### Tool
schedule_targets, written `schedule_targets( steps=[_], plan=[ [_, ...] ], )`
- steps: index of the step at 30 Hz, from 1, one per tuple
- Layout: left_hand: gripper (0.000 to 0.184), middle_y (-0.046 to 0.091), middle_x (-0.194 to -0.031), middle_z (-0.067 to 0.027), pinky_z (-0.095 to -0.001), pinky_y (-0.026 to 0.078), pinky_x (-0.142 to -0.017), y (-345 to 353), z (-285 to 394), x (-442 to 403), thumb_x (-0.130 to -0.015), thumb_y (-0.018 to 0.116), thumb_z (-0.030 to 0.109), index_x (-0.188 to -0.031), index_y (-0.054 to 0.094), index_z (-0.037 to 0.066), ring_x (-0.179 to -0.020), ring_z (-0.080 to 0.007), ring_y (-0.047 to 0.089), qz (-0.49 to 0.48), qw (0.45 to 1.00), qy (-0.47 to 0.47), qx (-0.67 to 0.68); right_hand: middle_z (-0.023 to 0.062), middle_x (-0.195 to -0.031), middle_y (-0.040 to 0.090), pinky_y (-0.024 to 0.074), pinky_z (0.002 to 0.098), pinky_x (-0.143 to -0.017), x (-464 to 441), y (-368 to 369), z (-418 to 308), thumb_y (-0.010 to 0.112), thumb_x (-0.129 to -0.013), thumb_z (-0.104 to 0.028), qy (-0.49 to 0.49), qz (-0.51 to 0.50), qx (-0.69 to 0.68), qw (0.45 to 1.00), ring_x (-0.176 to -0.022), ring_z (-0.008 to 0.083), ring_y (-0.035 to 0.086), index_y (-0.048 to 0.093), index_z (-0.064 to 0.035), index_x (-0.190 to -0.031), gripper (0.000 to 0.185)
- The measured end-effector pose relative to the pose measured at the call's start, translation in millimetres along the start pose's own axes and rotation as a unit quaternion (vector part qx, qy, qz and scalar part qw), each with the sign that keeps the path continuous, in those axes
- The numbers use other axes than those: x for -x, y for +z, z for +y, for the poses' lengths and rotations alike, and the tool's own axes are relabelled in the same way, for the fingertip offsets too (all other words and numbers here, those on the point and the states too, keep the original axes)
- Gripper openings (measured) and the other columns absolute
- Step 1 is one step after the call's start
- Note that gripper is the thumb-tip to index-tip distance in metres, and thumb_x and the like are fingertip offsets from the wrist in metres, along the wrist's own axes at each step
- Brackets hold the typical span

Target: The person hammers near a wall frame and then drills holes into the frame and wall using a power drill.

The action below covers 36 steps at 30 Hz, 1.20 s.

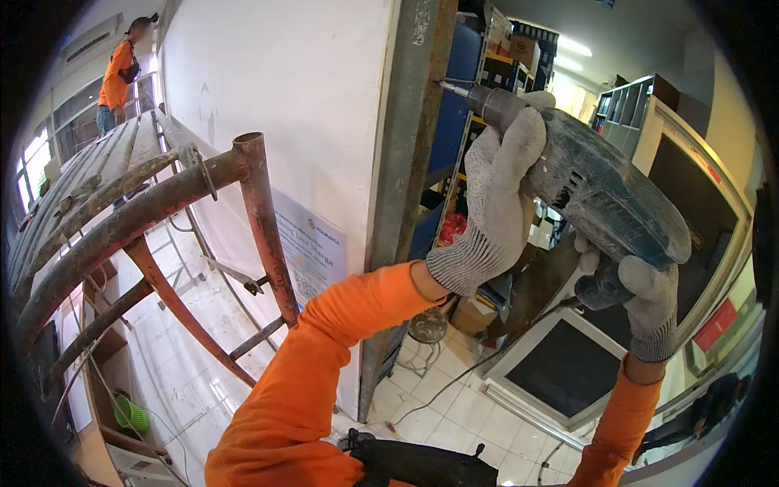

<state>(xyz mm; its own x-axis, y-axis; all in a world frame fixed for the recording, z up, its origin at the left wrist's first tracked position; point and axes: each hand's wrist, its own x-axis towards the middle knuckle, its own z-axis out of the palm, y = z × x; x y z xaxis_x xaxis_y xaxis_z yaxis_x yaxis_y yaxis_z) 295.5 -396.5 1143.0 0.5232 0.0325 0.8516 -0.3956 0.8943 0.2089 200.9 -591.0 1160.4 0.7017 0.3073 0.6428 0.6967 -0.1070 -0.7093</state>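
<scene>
holding a drill [608, 191] between forward left hand [501, 191] and rear right hand [654, 300].

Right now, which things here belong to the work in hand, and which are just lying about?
Seemingly in use:
Power drill, held by the left hand near its front and the right hand at its grip
Drill's cord
Metal post, at the drill's tip

Seemingly just around:
Green basket
Wall poster
</scene>
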Motion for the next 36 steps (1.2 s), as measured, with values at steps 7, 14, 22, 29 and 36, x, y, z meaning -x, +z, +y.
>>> schedule_targets(
  steps=[7, 14, 22, 29, 36],
  plan=[
    [0.042, 0.069, -0.120, -0.0087, -0.0369, 0.055, -0.099, 5, 5, 8, -0.111, 0.051, 0.042, -0.133, 0.061, 0.006, -0.109, -0.0183, 0.068, 0.043, 0.997, -0.007, 0.059, 0.0114, -0.102, 0.072, 0.0570, 0.0344, -0.075, 8, -8, 13, 0.081, -0.084, -0.039, 0.002, 0.055, 0.126, 0.991, -0.087, 0.0199, 0.070, 0.065, 0.0013, -0.130, 0.063],
    [0.031, 0.069, -0.115, -0.0094, -0.0418, 0.053, -0.100, -1, 16, -1, -0.112, 0.046, 0.031, -0.126, 0.062, 0.008, -0.107, -0.0220, 0.067, 0.171, 0.980, 0.043, 0.088, 0.0132, -0.104, 0.072, 0.0595, 0.0375, -0.077, 6, 3, 0, 0.076, -0.087, -0.029, 0.026, 0.033, -0.006, 0.999, -0.088, 0.0218, 0.071, 0.061, 0.0024, -0.133, 0.058],
    [0.026, 0.067, -0.115, -0.0120, -0.0437, 0.054, -0.101, 4, 14, -10, -0.112, 0.045, 0.024, -0.126, 0.056, 0.005, -0.110, -0.0266, 0.066, 0.211, 0.969, 0.073, 0.103, 0.0155, -0.107, 0.071, 0.0610, 0.0379, -0.079, 11, 10, 11, 0.074, -0.088, -0.027, 0.023, 0.044, -0.038, 0.998, -0.090, 0.0235, 0.072, 0.057, 0.0021, -0.138, 0.060],
    [0.027, 0.068, -0.113, -0.0111, -0.0433, 0.056, -0.097, 8, 14, -14, -0.113, 0.042, 0.024, -0.126, 0.055, 0.005, -0.105, -0.0266, 0.068, 0.211, 0.968, 0.084, 0.108, 0.0109, -0.105, 0.075, 0.0601, 0.0365, -0.082, 7, 15, 8, 0.082, -0.084, -0.022, 0.016, 0.040, -0.104, 0.994, -0.090, 0.0211, 0.073, 0.063, -0.0021, -0.134, 0.056],
    [0.030, 0.069, -0.114, -0.0107, -0.0434, 0.056, -0.095, 11, 12, -15, -0.112, 0.041, 0.024, -0.128, 0.056, 0.004, -0.105, -0.0260, 0.069, 0.247, 0.963, 0.093, 0.058, 0.0177, -0.114, 0.072, 0.0618, 0.0414, -0.084, 12, 22, 66, 0.076, -0.090, -0.027, 0.023, 0.079, -0.183, 0.980, -0.094, 0.0275, 0.074, 0.058, 0.0028, -0.135, 0.057]
  ],
)
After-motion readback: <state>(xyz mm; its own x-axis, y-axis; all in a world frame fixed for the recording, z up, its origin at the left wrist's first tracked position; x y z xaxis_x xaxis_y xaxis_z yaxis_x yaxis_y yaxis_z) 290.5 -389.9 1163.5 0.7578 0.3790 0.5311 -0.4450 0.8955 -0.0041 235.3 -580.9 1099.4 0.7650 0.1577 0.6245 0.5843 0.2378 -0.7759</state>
